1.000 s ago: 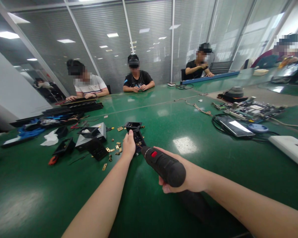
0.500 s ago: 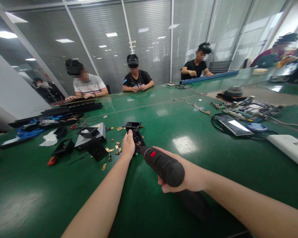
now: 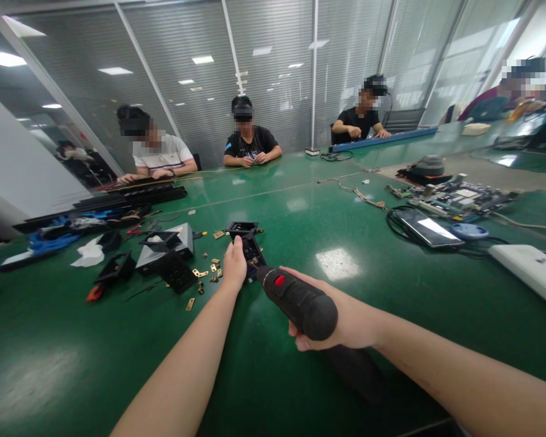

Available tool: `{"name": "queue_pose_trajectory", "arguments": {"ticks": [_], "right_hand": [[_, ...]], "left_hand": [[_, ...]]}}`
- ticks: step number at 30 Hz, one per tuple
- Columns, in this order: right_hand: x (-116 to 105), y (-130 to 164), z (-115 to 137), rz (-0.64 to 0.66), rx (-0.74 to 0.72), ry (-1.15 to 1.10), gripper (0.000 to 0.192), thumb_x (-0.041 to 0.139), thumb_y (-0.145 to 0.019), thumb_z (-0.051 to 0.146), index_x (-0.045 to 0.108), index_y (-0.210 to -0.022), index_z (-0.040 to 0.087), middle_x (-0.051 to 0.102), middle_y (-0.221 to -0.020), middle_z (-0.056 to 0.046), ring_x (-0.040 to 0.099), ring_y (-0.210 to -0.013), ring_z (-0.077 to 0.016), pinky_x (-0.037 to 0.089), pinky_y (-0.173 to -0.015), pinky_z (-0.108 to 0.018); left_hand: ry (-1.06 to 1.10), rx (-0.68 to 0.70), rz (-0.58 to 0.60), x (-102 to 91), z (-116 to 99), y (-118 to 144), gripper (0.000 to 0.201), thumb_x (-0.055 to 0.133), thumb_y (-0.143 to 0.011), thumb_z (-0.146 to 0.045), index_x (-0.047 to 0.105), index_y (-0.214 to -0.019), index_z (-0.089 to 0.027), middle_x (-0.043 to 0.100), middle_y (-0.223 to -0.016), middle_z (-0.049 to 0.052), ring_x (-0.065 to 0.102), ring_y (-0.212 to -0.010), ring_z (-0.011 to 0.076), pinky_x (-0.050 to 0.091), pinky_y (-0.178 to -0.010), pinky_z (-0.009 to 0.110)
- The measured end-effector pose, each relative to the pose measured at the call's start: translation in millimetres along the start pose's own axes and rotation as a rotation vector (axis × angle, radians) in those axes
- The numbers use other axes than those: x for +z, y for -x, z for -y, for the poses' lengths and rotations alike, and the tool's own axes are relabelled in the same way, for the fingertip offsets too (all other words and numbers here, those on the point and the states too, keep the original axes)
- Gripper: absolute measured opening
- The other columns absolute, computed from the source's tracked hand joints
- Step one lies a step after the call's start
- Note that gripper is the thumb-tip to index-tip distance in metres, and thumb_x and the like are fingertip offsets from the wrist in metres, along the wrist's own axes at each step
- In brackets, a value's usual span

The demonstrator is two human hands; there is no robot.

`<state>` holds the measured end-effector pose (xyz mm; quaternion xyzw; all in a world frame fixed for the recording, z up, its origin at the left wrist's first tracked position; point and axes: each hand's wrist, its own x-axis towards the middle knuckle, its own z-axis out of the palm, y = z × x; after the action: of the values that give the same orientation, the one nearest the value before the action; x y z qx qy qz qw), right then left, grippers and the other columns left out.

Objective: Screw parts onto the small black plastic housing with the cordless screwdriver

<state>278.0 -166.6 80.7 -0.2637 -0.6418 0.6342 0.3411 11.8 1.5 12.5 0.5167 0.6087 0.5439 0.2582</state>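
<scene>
My right hand [image 3: 346,325] grips a black electric screwdriver [image 3: 296,298] with a red button, its tip pointing forward into a small black plastic part [image 3: 253,251] on the green table [image 3: 300,230]. Against the left side of that part rests my left hand [image 3: 235,266], fingers closed on it and holding it in place. Small brass hinges [image 3: 207,272] lie scattered just left of my left hand. Another black frame piece [image 3: 242,229] sits right behind the part.
Several black plastic pieces and a grey box [image 3: 170,249] lie to the left, with white cloth [image 3: 87,253] and long black strips [image 3: 118,200]. Circuit boards [image 3: 459,200], a tablet [image 3: 425,229] and cables sit at right. Several other people sit along the far edge.
Both hands stay in place with the screwdriver on the part; only the view has shifted slightly.
</scene>
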Motion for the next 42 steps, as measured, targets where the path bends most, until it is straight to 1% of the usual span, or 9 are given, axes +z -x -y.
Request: {"name": "queue_pose_trajectory", "arguments": {"ticks": [6, 11, 17, 20, 23, 27, 31, 36, 42], "right_hand": [[0.4, -0.3, 1.5, -0.008, -0.015, 0.011, 0.136, 0.111, -0.069, 0.026, 0.035, -0.182, 0.025, 0.078, -0.129, -0.012, 0.076, -0.115, -0.0320, 0.061, -0.108, -0.051], [-0.1, 0.8, -0.8, -0.009, -0.012, 0.013, 0.137, 0.110, -0.072, 0.027, 0.030, -0.184, 0.025, 0.079, -0.128, -0.013, 0.077, -0.115, -0.0320, 0.061, -0.107, -0.051], [-0.2, 1.0, -0.2, 0.005, 0.020, 0.004, 0.140, 0.107, -0.073, 0.023, 0.024, -0.186, 0.023, 0.080, -0.120, -0.011, 0.078, -0.102, -0.0280, 0.064, -0.100, -0.049], [0.5, 0.2, 0.3, 0.008, 0.006, -0.009, 0.137, 0.108, -0.072, 0.024, 0.029, -0.184, 0.023, 0.080, -0.120, -0.010, 0.077, -0.099, -0.0266, 0.064, -0.099, -0.048], [1.0, -0.3, -0.6, 0.002, -0.005, -0.020, 0.138, 0.111, -0.069, 0.027, 0.033, -0.183, 0.026, 0.080, -0.122, -0.010, 0.077, -0.103, -0.0275, 0.063, -0.101, -0.048], [0.4, -0.5, -2.8, -0.004, -0.006, -0.019, 0.140, 0.112, -0.069, 0.029, 0.031, -0.184, 0.027, 0.079, -0.125, -0.011, 0.077, -0.107, -0.0289, 0.062, -0.104, -0.050], [-0.5, -0.8, -3.1, -0.005, -0.008, -0.001, 0.141, 0.112, -0.067, 0.029, 0.032, -0.183, 0.026, 0.078, -0.126, -0.011, 0.076, -0.112, -0.0313, 0.061, -0.106, -0.051], [-0.3, -1.1, -1.5, -0.001, -0.003, 0.017, 0.138, 0.108, -0.071, 0.026, 0.029, -0.184, 0.022, 0.079, -0.122, -0.011, 0.077, -0.108, -0.0305, 0.061, -0.106, -0.052], [0.2, 0.5, 2.2, 0.007, 0.025, 0.014, 0.140, 0.108, -0.073, 0.026, 0.026, -0.185, 0.022, 0.079, -0.120, -0.011, 0.078, -0.108, -0.0307, 0.061, -0.105, -0.051]], "left_hand": [[-0.009, -0.031, 0.000, 0.4, -1.4, 0.5, 0.070, 0.042, -0.101, -0.084, 0.073, -0.090, -0.023, 0.079, -0.098, 0.013, 0.072, -0.099, 0.0334, 0.054, -0.092, 0.044], [-0.012, -0.039, -0.006, -0.7, -1.3, 0.1, 0.069, 0.043, -0.101, -0.085, 0.072, -0.088, -0.024, 0.079, -0.099, 0.013, 0.072, -0.101, 0.0335, 0.054, -0.095, 0.044], [-0.009, -0.032, 0.004, -1.3, -2.9, 0.9, 0.071, 0.043, -0.100, -0.087, 0.072, -0.091, -0.023, 0.080, -0.100, 0.013, 0.072, -0.102, 0.0336, 0.053, -0.096, 0.045], [-0.009, -0.030, 0.012, -0.7, -2.3, 0.4, 0.070, 0.042, -0.100, -0.086, 0.073, -0.092, -0.023, 0.080, -0.102, 0.014, 0.072, -0.103, 0.0334, 0.053, -0.095, 0.044], [-0.002, -0.037, 0.016, -0.2, -1.5, -0.2, 0.070, 0.042, -0.100, -0.086, 0.073, -0.092, -0.023, 0.080, -0.100, 0.013, 0.072, -0.100, 0.0325, 0.053, -0.092, 0.043], [-0.002, -0.036, 0.009, -0.3, 0.4, -0.4, 0.069, 0.043, -0.100, -0.085, 0.073, -0.091, -0.023, 0.078, -0.097, 0.012, 0.072, -0.097, 0.0316, 0.054, -0.090, 0.042], [-0.005, -0.019, 0.015, -0.4, 3.4, -1.2, 0.069, 0.042, -0.102, -0.083, 0.074, -0.092, -0.023, 0.080, -0.099, 0.012, 0.072, -0.098, 0.0315, 0.054, -0.090, 0.041], [0.006, -0.024, 0.016, -0.1, 3.3, -1.3, 0.071, 0.043, -0.102, -0.084, 0.076, -0.096, -0.022, 0.081, -0.102, 0.013, 0.074, -0.101, 0.0332, 0.055, -0.092, 0.043], [0.016, -0.033, 0.015, -0.2, -0.9, 0.8, 0.071, 0.043, -0.101, -0.085, 0.076, -0.096, -0.022, 0.081, -0.103, 0.013, 0.074, -0.104, 0.0342, 0.056, -0.095, 0.044]]}}
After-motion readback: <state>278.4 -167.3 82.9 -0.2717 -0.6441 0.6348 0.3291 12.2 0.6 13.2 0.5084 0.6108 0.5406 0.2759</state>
